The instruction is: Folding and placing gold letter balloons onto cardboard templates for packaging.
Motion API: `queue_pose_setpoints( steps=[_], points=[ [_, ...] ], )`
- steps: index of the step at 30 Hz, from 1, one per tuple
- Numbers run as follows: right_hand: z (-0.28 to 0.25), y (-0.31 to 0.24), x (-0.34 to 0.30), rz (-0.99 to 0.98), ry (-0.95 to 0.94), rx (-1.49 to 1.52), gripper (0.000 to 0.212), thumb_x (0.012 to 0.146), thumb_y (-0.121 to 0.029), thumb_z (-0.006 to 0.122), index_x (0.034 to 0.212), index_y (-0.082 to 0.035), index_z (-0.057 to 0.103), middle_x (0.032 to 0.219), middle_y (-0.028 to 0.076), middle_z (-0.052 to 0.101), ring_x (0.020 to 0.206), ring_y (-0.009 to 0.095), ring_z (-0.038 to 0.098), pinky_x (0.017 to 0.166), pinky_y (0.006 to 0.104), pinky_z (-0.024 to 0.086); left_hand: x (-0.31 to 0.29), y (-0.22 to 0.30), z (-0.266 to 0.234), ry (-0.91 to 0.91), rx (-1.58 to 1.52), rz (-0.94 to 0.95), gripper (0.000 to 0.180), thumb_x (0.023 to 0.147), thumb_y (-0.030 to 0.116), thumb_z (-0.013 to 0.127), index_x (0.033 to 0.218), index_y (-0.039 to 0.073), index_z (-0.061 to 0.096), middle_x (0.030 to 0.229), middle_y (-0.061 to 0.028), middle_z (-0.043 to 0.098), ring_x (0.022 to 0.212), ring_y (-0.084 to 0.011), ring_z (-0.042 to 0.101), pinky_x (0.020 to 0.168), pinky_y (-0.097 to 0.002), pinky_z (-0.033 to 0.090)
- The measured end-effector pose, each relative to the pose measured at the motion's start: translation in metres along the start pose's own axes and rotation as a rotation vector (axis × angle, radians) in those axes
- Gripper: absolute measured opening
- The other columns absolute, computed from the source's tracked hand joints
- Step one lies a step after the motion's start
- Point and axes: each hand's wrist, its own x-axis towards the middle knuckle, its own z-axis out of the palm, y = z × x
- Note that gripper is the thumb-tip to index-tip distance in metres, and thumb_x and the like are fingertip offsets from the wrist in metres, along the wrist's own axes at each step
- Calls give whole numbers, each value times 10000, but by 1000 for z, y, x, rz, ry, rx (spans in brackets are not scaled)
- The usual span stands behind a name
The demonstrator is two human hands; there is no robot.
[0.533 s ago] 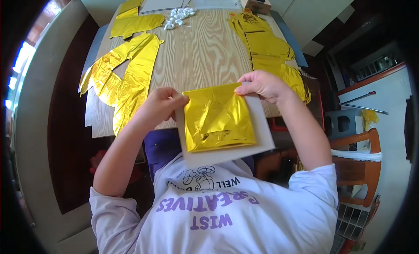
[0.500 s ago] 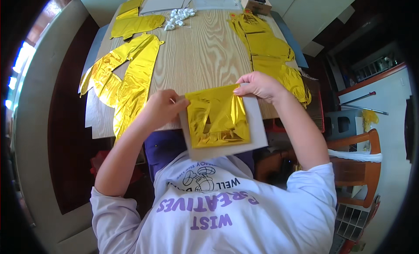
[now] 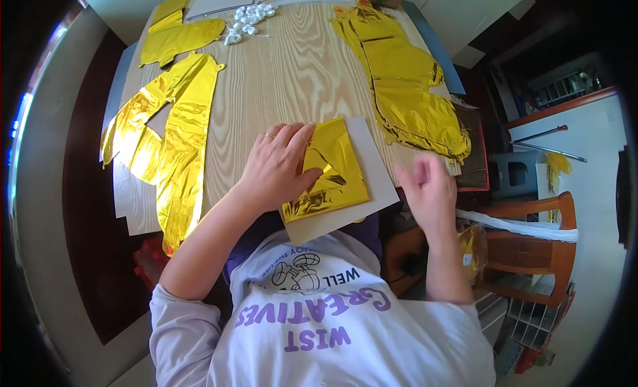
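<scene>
Lying spread on folded gold foil (image 3: 343,164), left hand (image 3: 279,162); right hand (image 3: 430,187) blurred, half-curled (grip: cannot tell). Foil sits on grey card (image 3: 375,162) at desk's (image 3: 286,74) near edge; probably light, slippery; pinch both by edges.

Dressed in a loose white top (image 3: 266,350) with wide sleeves (image 3: 186,324), printed with purple lettering (image 3: 316,324) at the near side and a black line drawing (image 3: 298,272) farther off. Also wearing dark purple trousers (image 3: 365,237) and, on the left hand (image 3: 279,164), a thin ring (image 3: 268,135).
</scene>
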Motion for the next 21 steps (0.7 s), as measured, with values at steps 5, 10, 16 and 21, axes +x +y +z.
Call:
queue_pose_setpoints(
  steps=[5,10,16,21],
  points=[
    [29,28,-63,595,-252,721,463,902,-432,768,955,10,641,785,68,687,634,142,665,582,250,527,25,2,-12,-73,14,-68,737,785,356,786,1408,74,512,1275,-150,593,1178,-356,567,1024,-449,448],
    [61,10,-58,699,-292,1108,349,958,-363,711,1082,-40,667,841,61,706,528,119,633,464,210,453,55,-4,-5,-167,-148,-197,615,840,326,751,1347,41,552,1175,-171,641,1091,-356,635,969,-435,497],
    [52,4,-75,804,-237,1241,301,978,-318,691,1072,-32,672,819,55,714,516,112,626,462,228,482,60,-6,-15,-412,-287,-337,433,876,311,720,1170,0,652,996,-190,727,955,-330,706,868,-424,547],
    [58,12,-77,827,-209,1326,267,964,-316,714,986,-50,692,817,47,717,530,114,633,474,234,469,66,-8,-17,-444,-342,-371,396,911,328,679,1085,-27,684,948,-197,737,893,-324,720,813,-406,559]
  ],
)
